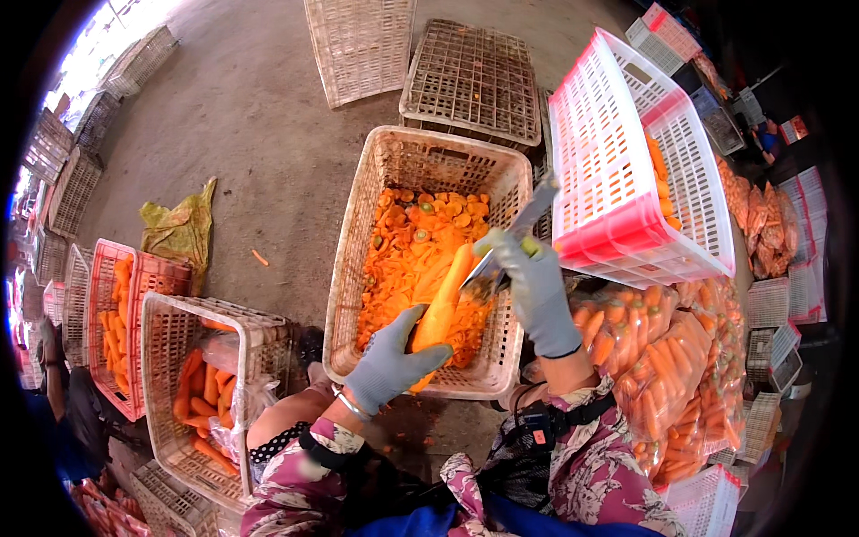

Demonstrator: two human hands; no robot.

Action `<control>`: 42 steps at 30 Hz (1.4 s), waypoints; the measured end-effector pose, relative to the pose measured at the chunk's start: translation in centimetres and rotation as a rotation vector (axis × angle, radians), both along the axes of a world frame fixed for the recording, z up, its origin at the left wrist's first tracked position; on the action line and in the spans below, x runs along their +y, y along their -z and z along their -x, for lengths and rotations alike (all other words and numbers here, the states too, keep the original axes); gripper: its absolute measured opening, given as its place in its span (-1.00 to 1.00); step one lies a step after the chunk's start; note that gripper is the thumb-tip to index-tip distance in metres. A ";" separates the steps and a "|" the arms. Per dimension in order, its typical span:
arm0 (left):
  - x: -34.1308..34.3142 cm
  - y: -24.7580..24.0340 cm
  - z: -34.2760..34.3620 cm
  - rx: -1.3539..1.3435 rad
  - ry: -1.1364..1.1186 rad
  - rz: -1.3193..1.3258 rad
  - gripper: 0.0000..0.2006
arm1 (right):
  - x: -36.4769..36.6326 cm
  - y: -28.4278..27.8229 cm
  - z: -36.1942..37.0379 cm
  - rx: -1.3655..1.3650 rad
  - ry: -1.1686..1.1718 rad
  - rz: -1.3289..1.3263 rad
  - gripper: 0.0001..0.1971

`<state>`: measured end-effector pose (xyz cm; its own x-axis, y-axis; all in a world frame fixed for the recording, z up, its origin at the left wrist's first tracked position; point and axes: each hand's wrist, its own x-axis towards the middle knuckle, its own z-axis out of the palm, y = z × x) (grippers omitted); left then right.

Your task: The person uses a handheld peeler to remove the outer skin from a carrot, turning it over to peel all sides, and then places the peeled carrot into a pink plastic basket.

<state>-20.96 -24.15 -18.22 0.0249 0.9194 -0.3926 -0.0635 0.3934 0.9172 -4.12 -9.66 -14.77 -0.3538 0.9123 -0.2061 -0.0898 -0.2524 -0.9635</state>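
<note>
My left hand (394, 356), in a grey glove, is closed around the lower end of a large carrot (442, 309). The carrot tilts up and to the right over a dirty white crate (340, 295). My right hand (533, 291), also gloved, grips a peeling knife (537, 204) with flat metal blades. One part of the metal sticks out above the fist, and another lies against the carrot's upper right side. Inside the crate, orange peelings and cut carrot ends (403, 251) form a heap. The knife's handle is hidden by my fingers.
Right of me stand a white-and-red crate (599, 161) with carrots and a pile of bagged carrots (658, 367). To the left, a tipped white crate (165, 385) and a red crate (107, 268) hold carrots. An upturned crate (470, 80) lies beyond. A person's leg (85, 394) shows far left.
</note>
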 end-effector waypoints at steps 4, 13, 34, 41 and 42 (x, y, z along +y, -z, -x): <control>0.1 -0.3 -0.5 0.136 0.016 -0.025 -0.30 | -1.6 0.3 1.1 -0.062 -0.205 0.076 -0.70; -0.7 -0.6 0.4 -0.074 -0.082 -0.016 -0.30 | 2.8 -0.3 -2.3 -0.035 0.329 -0.097 -0.72; -0.3 -3.3 1.2 -0.641 -0.030 0.156 -0.32 | 1.4 -1.4 -2.3 -0.096 -0.210 0.023 -0.67; -0.5 -2.7 1.1 -0.406 0.101 0.060 -0.27 | 4.4 -0.8 -4.3 0.020 0.149 -0.018 -0.70; -0.5 -2.5 1.0 -0.352 0.093 0.029 -0.28 | 3.8 -1.8 -4.0 -0.026 0.061 -0.017 -0.70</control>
